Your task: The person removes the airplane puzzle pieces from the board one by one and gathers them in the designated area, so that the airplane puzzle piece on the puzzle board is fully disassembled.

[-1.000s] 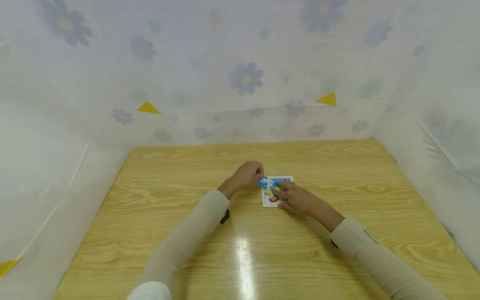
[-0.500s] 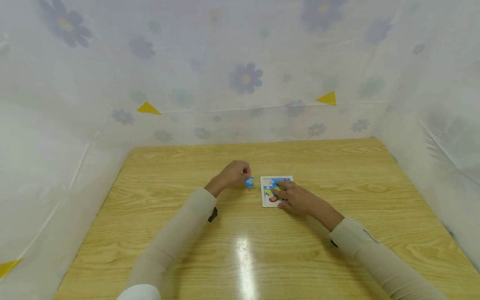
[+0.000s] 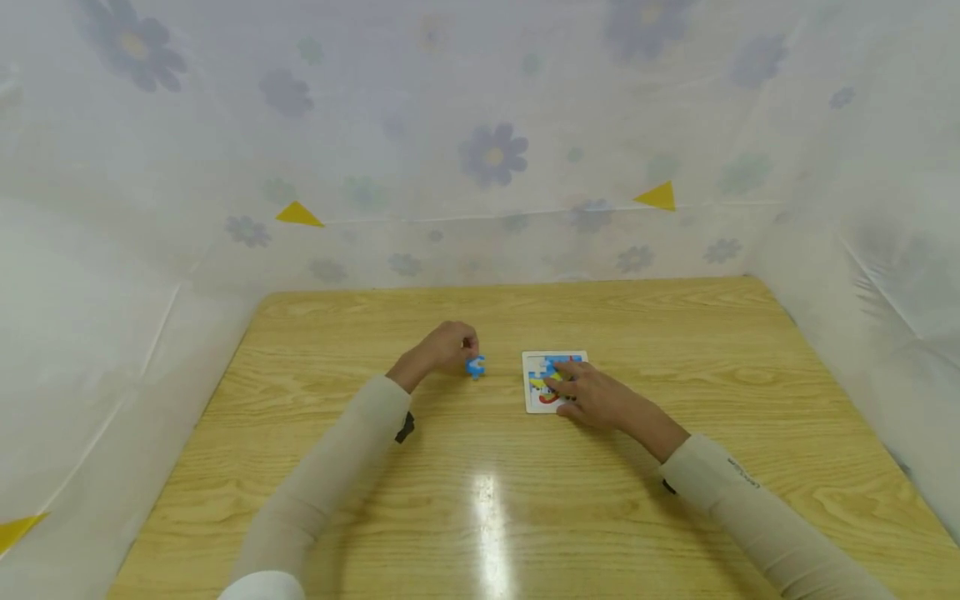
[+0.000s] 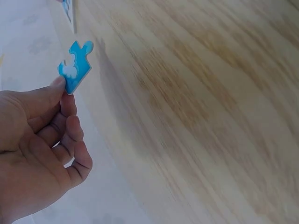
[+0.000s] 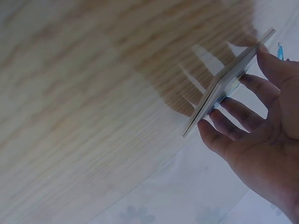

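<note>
Between thumb and index finger, my left hand [image 3: 447, 345] pinches a blue and white jigsaw puzzle piece [image 4: 78, 66]. The piece is held above the table, left of a small square puzzle board [image 3: 527, 400]. This board has a white border and a colourful picture in blue, yellow and red. A pale gap shows in its upper left corner. My right hand [image 3: 597, 397] rests spread fingers on the board's right side, covering part of the picture. In the right wrist view, the fingertips [image 5: 205, 127] touch the board along its face and edge.
A wood-grain table [image 3: 420, 500] lies under both hands. Pale flowered sheeting [image 3: 390, 150] stands along the back and sides, with yellow triangles [image 3: 658, 197] on it.
My left hand has drawn leftward from the board with the puzzle piece, which earlier overlapped the board's upper left corner. My right hand and the board have stayed in place.
</note>
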Available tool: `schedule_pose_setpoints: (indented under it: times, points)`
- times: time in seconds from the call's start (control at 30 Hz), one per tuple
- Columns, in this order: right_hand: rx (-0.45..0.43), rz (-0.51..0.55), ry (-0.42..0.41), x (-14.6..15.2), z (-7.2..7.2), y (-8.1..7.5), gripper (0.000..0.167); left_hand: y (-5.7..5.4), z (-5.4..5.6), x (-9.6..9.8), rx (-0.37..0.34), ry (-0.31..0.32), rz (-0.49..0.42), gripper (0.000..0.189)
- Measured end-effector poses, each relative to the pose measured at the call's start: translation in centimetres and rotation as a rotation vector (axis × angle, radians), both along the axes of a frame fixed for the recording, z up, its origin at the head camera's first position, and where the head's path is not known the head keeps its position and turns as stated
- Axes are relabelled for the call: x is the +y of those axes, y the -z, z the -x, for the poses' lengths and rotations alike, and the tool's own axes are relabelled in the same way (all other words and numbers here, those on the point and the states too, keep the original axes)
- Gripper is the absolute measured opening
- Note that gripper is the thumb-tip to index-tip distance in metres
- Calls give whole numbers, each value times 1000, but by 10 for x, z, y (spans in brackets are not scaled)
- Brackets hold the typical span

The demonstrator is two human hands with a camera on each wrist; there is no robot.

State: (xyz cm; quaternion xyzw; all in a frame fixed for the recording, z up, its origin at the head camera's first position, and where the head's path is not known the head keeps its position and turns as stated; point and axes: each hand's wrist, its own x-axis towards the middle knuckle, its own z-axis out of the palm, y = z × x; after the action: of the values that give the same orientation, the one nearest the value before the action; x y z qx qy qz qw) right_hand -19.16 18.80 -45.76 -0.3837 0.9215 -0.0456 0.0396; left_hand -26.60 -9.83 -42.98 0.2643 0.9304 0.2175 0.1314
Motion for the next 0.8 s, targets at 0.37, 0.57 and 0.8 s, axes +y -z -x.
schedule_pose_setpoints:
  times: [0.37, 0.57, 0.8]
  points:
    - [-4, -10, 5, 0, 0, 2, 53, 2, 8, -21, -63, -29, 36, 13]
    - [4, -14, 0, 1, 0, 2, 53, 2, 10, -25, -91, -43, 53, 15]
    - [-3, 15, 1, 0, 0, 3, 53, 5, 11, -25, -101, -58, 77, 14]
